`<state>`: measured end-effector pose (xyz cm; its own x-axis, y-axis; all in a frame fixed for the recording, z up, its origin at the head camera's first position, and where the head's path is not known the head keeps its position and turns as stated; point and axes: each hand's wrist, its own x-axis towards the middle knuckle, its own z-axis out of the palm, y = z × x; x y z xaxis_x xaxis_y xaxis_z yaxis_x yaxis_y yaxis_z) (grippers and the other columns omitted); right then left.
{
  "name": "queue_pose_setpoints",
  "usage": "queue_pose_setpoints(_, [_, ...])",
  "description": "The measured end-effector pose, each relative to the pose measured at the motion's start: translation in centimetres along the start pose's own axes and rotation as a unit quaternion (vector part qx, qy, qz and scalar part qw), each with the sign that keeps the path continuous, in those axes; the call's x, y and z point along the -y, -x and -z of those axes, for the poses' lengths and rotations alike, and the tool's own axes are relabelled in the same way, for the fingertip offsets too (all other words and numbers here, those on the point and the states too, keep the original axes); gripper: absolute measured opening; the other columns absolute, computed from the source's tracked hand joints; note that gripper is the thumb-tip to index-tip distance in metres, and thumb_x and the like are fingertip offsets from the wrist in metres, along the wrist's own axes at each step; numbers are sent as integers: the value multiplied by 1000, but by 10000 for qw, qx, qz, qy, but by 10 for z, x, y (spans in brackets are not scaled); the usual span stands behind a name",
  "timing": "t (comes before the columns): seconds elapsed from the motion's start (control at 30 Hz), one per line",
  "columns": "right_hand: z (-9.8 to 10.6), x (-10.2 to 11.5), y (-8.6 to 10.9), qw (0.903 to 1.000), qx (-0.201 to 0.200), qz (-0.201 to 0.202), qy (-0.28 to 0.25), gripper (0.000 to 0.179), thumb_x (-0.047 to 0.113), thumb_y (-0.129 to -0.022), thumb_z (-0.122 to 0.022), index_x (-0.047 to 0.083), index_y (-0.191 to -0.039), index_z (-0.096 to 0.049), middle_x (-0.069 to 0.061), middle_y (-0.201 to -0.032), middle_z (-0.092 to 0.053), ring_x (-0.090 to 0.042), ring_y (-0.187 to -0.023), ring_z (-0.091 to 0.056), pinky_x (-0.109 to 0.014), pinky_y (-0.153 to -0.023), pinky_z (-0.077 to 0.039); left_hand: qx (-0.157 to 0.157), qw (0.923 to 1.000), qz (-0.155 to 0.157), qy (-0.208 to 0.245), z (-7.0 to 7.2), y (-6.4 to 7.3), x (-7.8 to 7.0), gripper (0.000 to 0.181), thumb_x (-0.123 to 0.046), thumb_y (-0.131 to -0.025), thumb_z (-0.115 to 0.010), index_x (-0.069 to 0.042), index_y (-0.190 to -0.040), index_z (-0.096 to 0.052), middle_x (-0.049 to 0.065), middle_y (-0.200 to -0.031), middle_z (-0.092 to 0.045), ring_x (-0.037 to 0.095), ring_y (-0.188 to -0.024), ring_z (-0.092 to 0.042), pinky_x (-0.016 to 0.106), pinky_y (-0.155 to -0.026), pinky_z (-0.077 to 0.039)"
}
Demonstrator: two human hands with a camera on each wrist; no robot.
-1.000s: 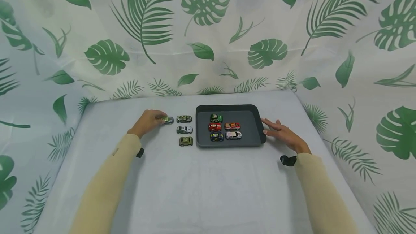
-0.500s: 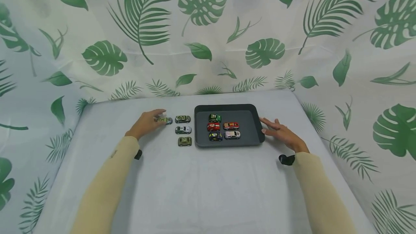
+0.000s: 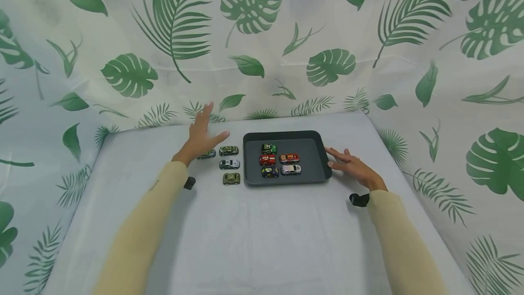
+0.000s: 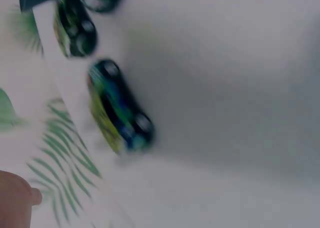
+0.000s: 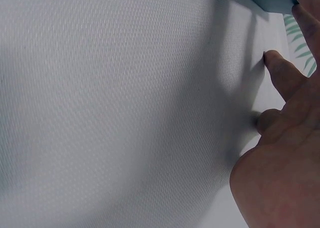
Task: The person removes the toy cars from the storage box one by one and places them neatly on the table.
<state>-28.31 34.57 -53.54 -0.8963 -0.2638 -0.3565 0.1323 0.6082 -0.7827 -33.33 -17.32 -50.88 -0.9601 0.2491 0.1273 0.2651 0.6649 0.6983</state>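
My left hand (image 3: 199,139) is raised with fingers spread and holds nothing. Just below it, partly covered in the head view, is a green and blue toy car (image 4: 120,108) on the table. Right of that one stand a camouflage toy car (image 3: 229,150), a white toy car (image 3: 229,164) and an olive toy car (image 3: 231,178). The dark grey tray (image 3: 311,178) holds several more, among them a green car (image 3: 269,149) and a pink-white car (image 3: 290,170). My right hand (image 3: 355,168) has its extended fingertips at the tray's right edge.
A white cloth (image 3: 254,240) covers the table. Behind it and at both sides hangs a leaf-print curtain (image 3: 254,90). Dark wrist cameras sit at the left cuff (image 3: 189,182) and the right cuff (image 3: 359,200).
My left hand has let go of the green and blue car, lifted and spread its fingers; the car stays on the table. My right hand keeps its place at the tray.
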Motion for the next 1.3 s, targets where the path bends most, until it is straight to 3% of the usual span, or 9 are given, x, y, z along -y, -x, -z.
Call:
queue_pose_setpoints(0.27, [1, -2, -1, 10000, -27, -41, 27, 75, 38, -107, -66, 20, -171, -31, -13, -177, -13, -36, -159, 27, -78, -119, 10, 378, 9972, -618, 158, -43, -29, -47, 106, -60, -98, -65, -27, -175, 1, 3, -180, 3, 42, -163, 5, 74, -124, 0])
queue_pose_setpoints(0.4, [1, -1, -1, 9999, -53, -74, 59, 74, 39, -107, -66, 21, -170, -32, -13, -177, -14, -36, -159, 26, -79, -119, 10, 627, 9948, -773, 233, -59, -39, -72, 106, -57, -99, -68, -31, -174, 2, -2, -180, 5, 40, -163, 5, 71, -126, -3])
queue_pose_setpoints(0.53, [1, 1, 0, 10000, -65, -59, 13, 74, 38, -107, -66, 21, -170, -32, -13, -177, -14, -37, -159, 26, -79, -118, 10, 827, 9908, -881, 603, -72, -47, -94, 106, -54, -99, -71, -35, -174, 1, -9, -179, 5, 33, -164, 4, 63, -129, -6])
queue_pose_setpoints(0.7, [1, -1, 0, 10000, -74, -59, 25, 74, 37, -107, -66, 20, -170, -31, -15, -177, -13, -38, -159, 26, -80, -117, 11, 985, 9839, -1074, 1032, -86, -54, -116, 105, -46, -100, -73, -32, -174, -1, -9, -179, 0, 21, -164, -4, 56, -130, -15])
queue_pose_setpoints(0.83, [1, -2, 0, 9999, -102, -72, 75, 74, 38, -107, -66, 20, -170, -33, -15, -177, -14, -39, -159, 25, -81, -116, 13, 1131, 9808, -1102, 1141, -99, -55, -127, 102, -45, -101, -73, -36, -174, -1, -11, -179, -3, 20, -164, -10, 55, -129, -19])
queue_pose_setpoints(1.03, [-1, -1, 3, 9998, -119, -123, 127, 74, 43, -106, -66, 22, -170, -35, -12, -177, -16, -37, -160, 24, -80, -116, 14, 1310, 9791, -965, 1220, -117, -54, -129, 99, -50, -102, -72, -47, -171, -2, -15, -178, -9, 21, -162, -19, 56, -127, -26])
queue_pose_setpoints(1.13, [-1, 0, 2, 9998, -118, -92, 125, 73, 43, -106, -65, 22, -170, -35, -11, -177, -16, -37, -160, 24, -79, -116, 16, 1367, 9788, -1006, 1145, -125, -53, -127, 97, -47, -102, -73, -46, -172, -6, -11, -177, -17, 23, -161, -26, 55, -126, -30])
queue_pose_setpoints(1.3, [1, -1, 2, 9997, -149, 14, 182, 70, 40, -107, -64, 21, -169, -36, -9, -177, -20, -36, -160, 22, -74, -118, 19, 1673, 9723, -1178, 1128, -134, -52, -125, 92, -33, -105, -74, -34, -174, -13, 0, -174, -31, 31, -156, -35, 52, -123, -36])
